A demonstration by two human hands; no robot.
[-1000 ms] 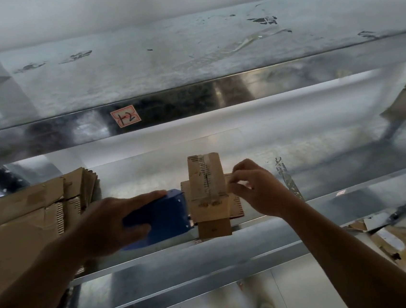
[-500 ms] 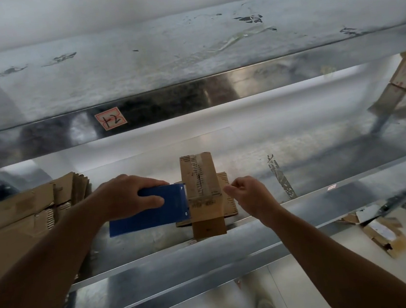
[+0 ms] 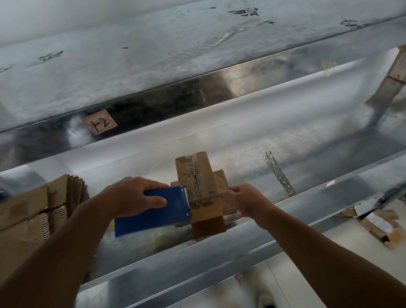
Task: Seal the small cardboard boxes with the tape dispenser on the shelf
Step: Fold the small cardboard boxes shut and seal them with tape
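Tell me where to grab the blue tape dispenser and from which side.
Best grip the blue tape dispenser across its flat body, from the left, as the left hand does: its cutting end sits against the small cardboard box, so that end must stay free.

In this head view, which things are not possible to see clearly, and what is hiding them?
All in the head view:
1. The tape roll: covered by the blue dispenser and the left hand.
2. What the right hand pinches: hidden by its own fingers.
3. The lower box: mostly under the top box.
4. The cardboard stack: cut off by the left edge.
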